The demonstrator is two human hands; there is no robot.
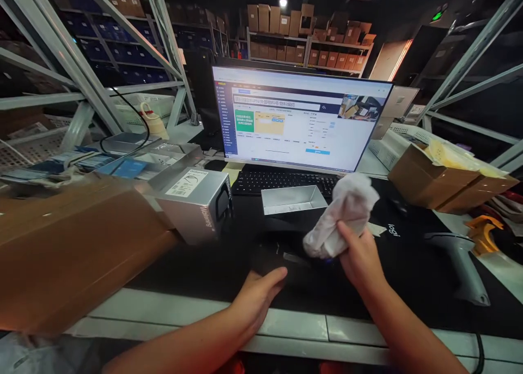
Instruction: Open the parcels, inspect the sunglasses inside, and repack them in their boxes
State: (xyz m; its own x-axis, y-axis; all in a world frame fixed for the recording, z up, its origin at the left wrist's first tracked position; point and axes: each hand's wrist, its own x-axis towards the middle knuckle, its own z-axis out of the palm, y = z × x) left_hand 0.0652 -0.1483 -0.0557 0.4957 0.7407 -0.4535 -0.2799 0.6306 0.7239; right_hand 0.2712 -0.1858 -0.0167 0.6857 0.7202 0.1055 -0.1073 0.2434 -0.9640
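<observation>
My right hand (363, 254) is closed on a crumpled white cloth (347, 213), held up over the black desk mat. To its left, my left hand (259, 295) grips a dark, black object (272, 248) with its thumb on top. That object is blurred and blends into the mat, so its kind is unclear; a small pale strip shows on it. Beyond the hands lies an open, shallow silver-grey box part (293, 200) before the keyboard (281, 182). A silver product box (192, 205) with a white label stands left of it.
A large brown carton (77, 254) fills the left side. A lit monitor (294, 123) stands at the back. On the right are a grey handheld scanner (461, 267), a mouse (396, 204), a yellow-orange tape dispenser (484, 233) and an open carton (433, 178).
</observation>
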